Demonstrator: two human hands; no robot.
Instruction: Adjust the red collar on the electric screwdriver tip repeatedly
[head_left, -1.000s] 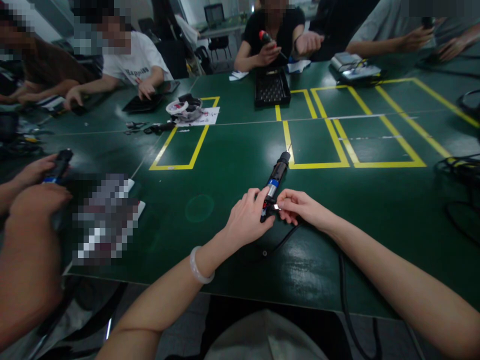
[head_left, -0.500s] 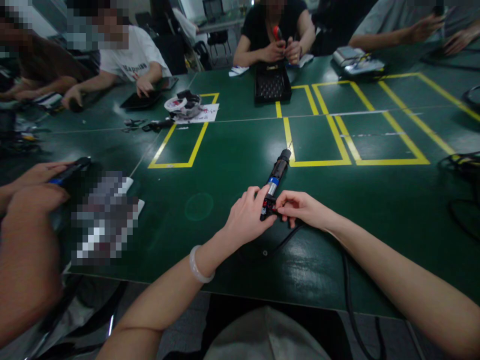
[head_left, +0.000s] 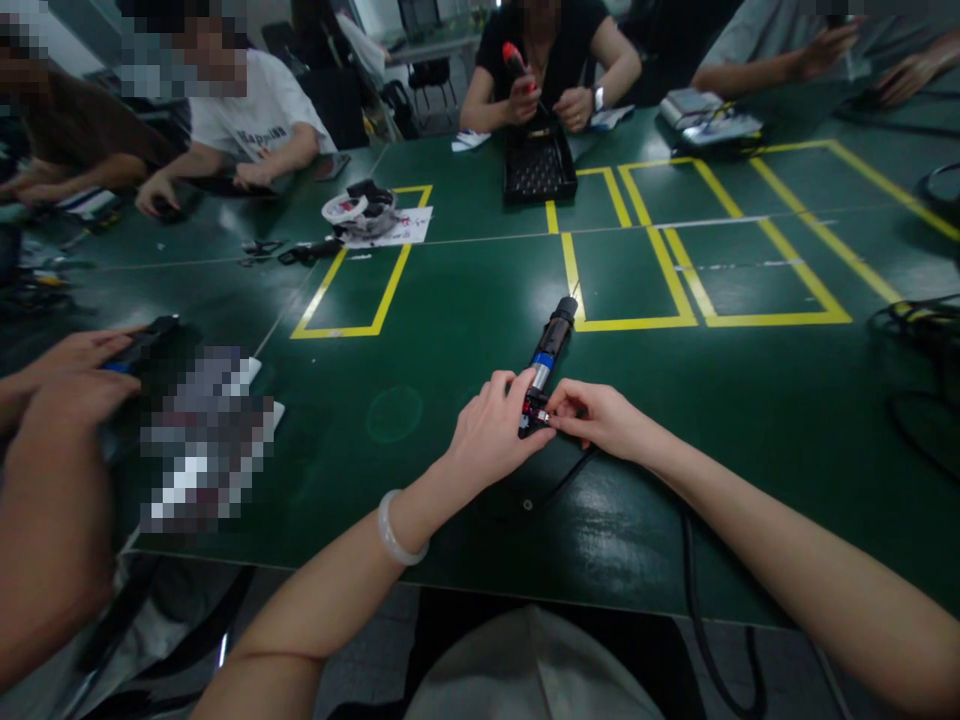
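Observation:
An electric screwdriver with part of its casing off lies on the green table, its thin bit pointing away from me. A blue band and a silver motor section show along its body. My left hand is closed around its near end, thumb and fingers on either side of exposed red and black inner parts. My right hand pinches at that same end from the right, fingertips against a tiny red and silver piece too small to name. A black cable runs from under my right hand across the table.
Yellow tape marks boxes on the table. A black tray stands before a co-worker holding a red-handled tool. A tape roll and paper lie left of it. Another person's hands work at left. Coiled cables lie right.
My left hand keeps its hold on the screwdriver. My right fingertips have shifted slightly left, and a small silver piece now shows there. The co-worker opposite has raised the red-handled tool.

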